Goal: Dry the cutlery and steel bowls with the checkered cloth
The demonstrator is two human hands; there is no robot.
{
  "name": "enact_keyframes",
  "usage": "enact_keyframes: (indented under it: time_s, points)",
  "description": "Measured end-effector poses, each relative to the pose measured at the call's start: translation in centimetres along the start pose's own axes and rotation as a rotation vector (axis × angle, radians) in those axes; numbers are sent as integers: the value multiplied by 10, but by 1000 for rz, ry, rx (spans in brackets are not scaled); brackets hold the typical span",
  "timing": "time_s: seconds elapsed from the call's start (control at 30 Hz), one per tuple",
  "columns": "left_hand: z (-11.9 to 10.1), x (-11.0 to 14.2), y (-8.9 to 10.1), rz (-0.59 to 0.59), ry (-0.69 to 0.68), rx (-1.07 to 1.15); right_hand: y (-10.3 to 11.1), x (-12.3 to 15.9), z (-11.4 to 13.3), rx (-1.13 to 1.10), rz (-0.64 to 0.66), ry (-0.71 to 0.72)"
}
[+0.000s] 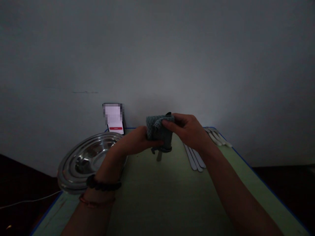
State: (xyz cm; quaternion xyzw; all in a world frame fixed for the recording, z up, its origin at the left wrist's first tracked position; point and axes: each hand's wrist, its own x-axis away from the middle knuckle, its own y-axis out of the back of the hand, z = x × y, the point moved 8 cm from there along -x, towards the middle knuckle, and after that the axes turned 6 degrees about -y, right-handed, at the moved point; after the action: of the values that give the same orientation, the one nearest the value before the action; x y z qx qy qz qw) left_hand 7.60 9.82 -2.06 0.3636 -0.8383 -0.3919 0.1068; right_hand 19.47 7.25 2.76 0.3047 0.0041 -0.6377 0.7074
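A grey-green cloth (165, 134) is held up in front of me above the table, folded over and gripped from both sides. My left hand (137, 141) is closed round its left and lower part, with the thumb across the front. From the right, my right hand (185, 129) pinches the upper edge between thumb and fingers. Below the cloth shows a flat metal handle end (159, 156), and a small dark tip (168, 114) pokes out on top. Whether these belong to one utensil inside the cloth is hidden.
Shiny nested metal basins (71, 183) stand at the left. A phone (115, 128) with a lit screen leans on the wall behind. Several flat metal utensil handles (193, 160) lie right of centre, and several pale-handled utensils (218, 137) at the back right of the green table (172, 200).
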Motion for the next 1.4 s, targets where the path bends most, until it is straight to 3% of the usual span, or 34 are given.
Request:
enact_keyframes:
  time_s: [0.27,0.6,0.9,1.4]
  points:
    - [-3,1,2,-8,4,-5,1,0,-1,23,-3,-25]
    - [-22,6,16,-115,-21,-91,9,4,13,-186,-88,50]
    - [-24,3,12,-129,-102,-175,9,5,15,-147,-127,88]
    - [-12,3,10,-91,-2,-167,4,1,5,-95,-54,29]
